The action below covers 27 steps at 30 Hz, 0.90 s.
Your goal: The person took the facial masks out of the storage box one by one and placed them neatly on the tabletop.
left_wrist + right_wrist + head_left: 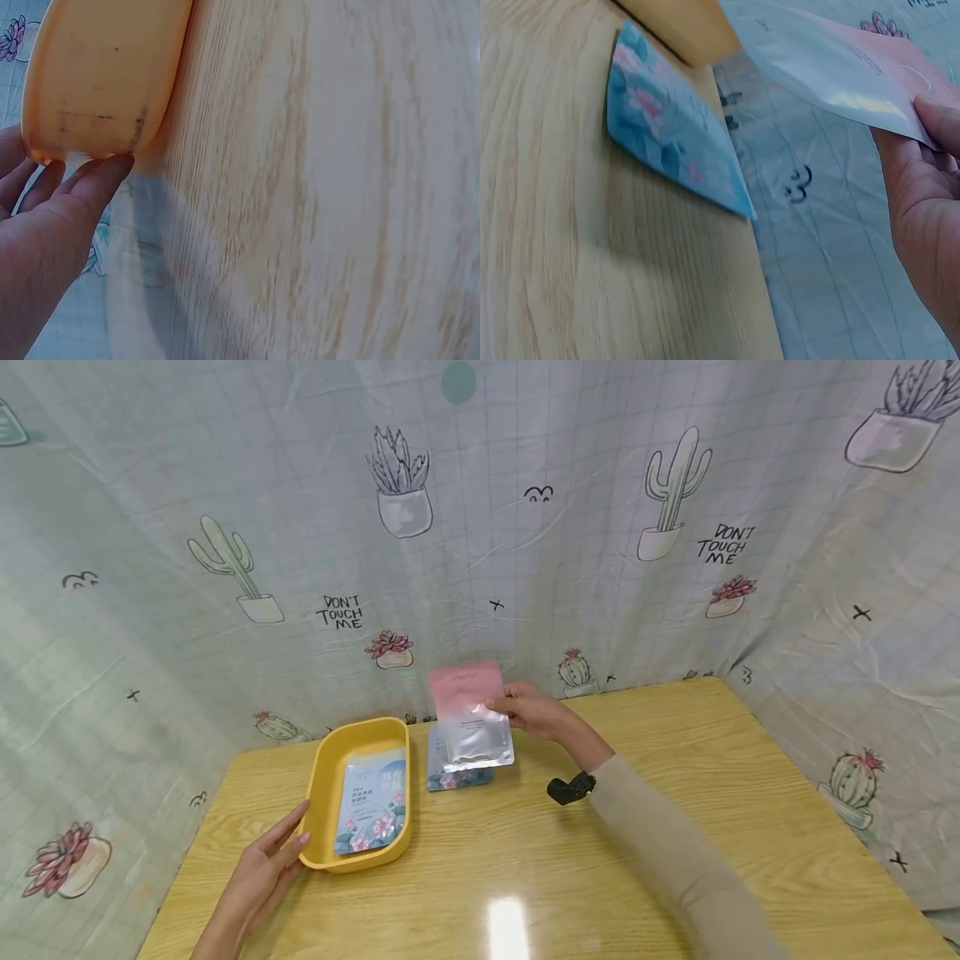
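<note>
My right hand (528, 708) pinches a pink and silver sachet (472, 727) by its right edge, thumb in front, and holds it upright. In the head view the sachet overlaps a blue floral sachet (459, 779) on the table; the right wrist view shows a gap between the two. To the left is a yellow tray (317, 793), and another blue floral sachet (371, 802) lies inside it. My left hand (262, 868) rests its fingertips against the tray's near left side. In the left wrist view the fingers (112, 176) lie extended along the tray's outer wall.
The wood-grain table (570, 877) ends at the back against a hanging cloth (495, 568) printed with cacti. More of this cloth hangs along both sides. A black wristband (572, 788) is on the right wrist.
</note>
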Motion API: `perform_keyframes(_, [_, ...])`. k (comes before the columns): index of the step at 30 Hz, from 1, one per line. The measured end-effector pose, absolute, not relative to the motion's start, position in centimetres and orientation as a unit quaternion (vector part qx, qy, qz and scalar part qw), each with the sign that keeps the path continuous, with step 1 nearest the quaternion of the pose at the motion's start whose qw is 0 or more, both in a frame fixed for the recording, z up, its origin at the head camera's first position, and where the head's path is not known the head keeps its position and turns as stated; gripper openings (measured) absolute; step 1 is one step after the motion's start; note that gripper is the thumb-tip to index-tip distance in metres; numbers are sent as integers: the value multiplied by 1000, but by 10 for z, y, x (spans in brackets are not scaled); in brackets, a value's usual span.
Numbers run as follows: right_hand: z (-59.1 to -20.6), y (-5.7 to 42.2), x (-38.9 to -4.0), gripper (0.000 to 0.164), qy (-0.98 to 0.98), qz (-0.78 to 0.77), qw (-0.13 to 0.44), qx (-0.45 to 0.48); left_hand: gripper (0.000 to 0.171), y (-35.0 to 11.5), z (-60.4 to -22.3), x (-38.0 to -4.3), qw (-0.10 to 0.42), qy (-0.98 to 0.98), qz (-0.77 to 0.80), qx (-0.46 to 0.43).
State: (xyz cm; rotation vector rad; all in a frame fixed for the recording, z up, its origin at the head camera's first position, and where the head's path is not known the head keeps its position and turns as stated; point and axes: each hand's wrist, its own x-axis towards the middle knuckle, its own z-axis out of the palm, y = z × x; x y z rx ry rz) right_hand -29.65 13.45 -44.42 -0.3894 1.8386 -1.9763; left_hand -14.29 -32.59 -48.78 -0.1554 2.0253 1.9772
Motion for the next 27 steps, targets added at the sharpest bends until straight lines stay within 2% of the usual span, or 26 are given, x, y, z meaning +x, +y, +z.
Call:
perform_keyframes(4, [-446,149,-296,20,662,-712,200,-124,72,-326,-488,-144,156,706,690,-48])
perform_keyframes(27, [-466,204,-297,18,681,-712,156,-75,72,-326,-486,-144,151,705,691,-51])
